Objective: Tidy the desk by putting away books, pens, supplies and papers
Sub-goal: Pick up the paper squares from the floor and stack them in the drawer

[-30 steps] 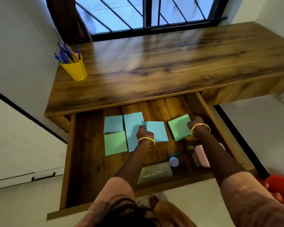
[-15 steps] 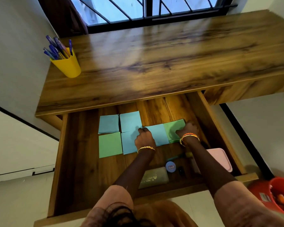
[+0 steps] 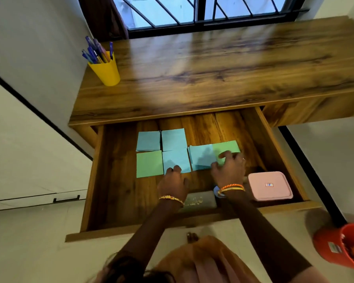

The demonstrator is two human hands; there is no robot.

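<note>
Several square note pads lie side by side in the open wooden drawer [image 3: 114, 180]: blue pads [image 3: 173, 139] and two green ones, one at the left [image 3: 149, 163] and one at the right [image 3: 226, 147]. My left hand [image 3: 173, 183] rests on the drawer floor. Its bent fingers touch the near edge of a blue pad [image 3: 176, 160] and grip nothing. My right hand [image 3: 229, 168] hovers with fingers spread over the seam between the rightmost blue pad [image 3: 200, 157] and the right green pad. It covers that green pad's near corner.
A pink lidded box [image 3: 270, 185] sits in the drawer's right front corner. A grey case [image 3: 199, 201] lies near the front wall between my wrists. A yellow cup of pens [image 3: 106, 70] stands on the desk top [image 3: 213, 74]. A red bucket [image 3: 343, 246] is on the floor at right.
My right hand slid the right green pad leftward until it meets the blue pad, then spread its fingers. My left hand drew back from the blue pads to their near edge.
</note>
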